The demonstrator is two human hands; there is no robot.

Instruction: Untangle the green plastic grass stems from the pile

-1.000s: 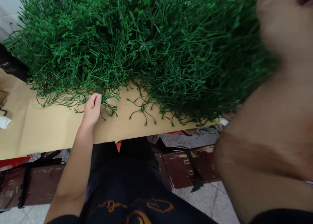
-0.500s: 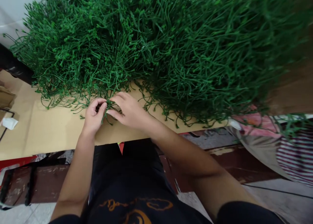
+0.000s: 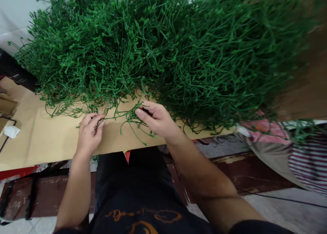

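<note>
A big tangled heap of thin green stems [image 3: 112, 46] covers the back of a cardboard-topped table [image 3: 61, 135]. My left hand [image 3: 90, 131] is closed at the heap's front edge, with a green stem pinched between thumb and fingers. To its right, my right hand [image 3: 155, 120] grips a small bunch of green stems [image 3: 131, 116] between thumb and forefinger. Loose ends of that bunch hang over the bare cardboard, and one strand stretches across toward my left hand.
A black cylindrical object [image 3: 19, 70] lies at the left of the heap. A small white item [image 3: 11, 131] sits at the far left. On the right are pink cloth [image 3: 268, 130] and another person's striped clothing [image 3: 309, 162].
My hands have moved apart, the left one slightly left and down, the right one to the right. The small bunch is now spread out at my right hand.
</note>
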